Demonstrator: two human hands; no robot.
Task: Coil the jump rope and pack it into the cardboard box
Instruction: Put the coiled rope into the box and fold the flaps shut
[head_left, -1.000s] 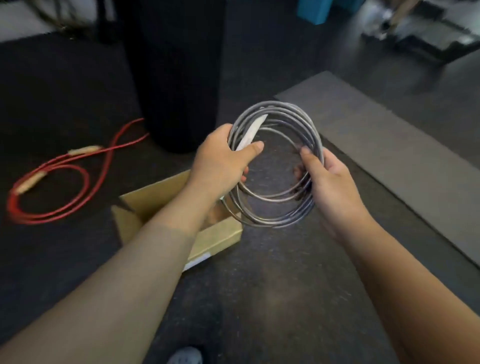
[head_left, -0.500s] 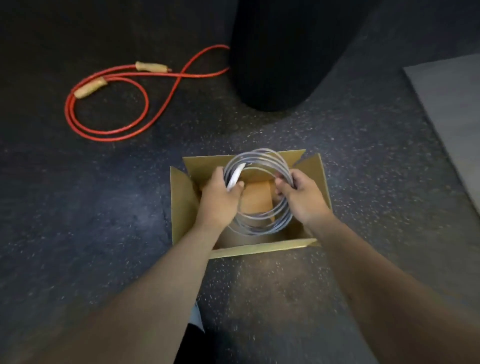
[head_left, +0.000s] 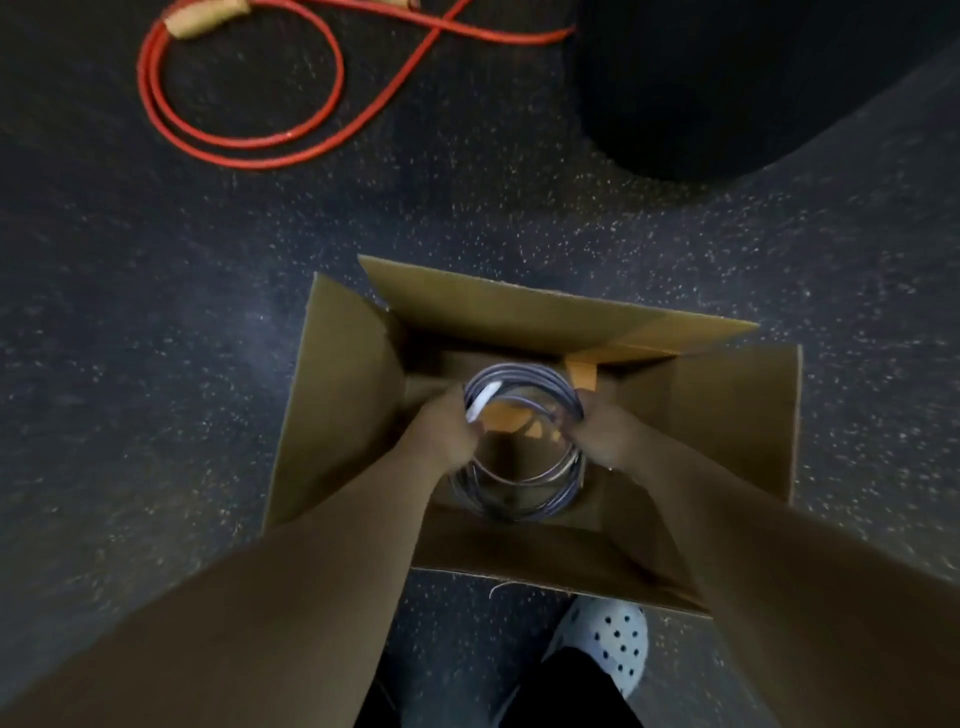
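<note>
A grey jump rope (head_left: 519, 493), wound into a tight round coil with a white handle at its upper left, sits deep inside the open cardboard box (head_left: 343, 395). My left hand (head_left: 441, 434) grips the coil's left side by the white handle. My right hand (head_left: 610, 434) grips its right side. Both forearms reach down into the box, whose four flaps stand open. The coil's lower arc looks close to the box floor; contact cannot be told.
A red jump rope (head_left: 249, 140) with tan handles lies looped on the dark speckled floor at the upper left. A big black cylinder (head_left: 727, 88) stands at the upper right. My white perforated shoe (head_left: 613, 639) is just below the box.
The coil went from chest height beside the box down into it, both hands still holding it. The view has tilted down and closer over the box.
</note>
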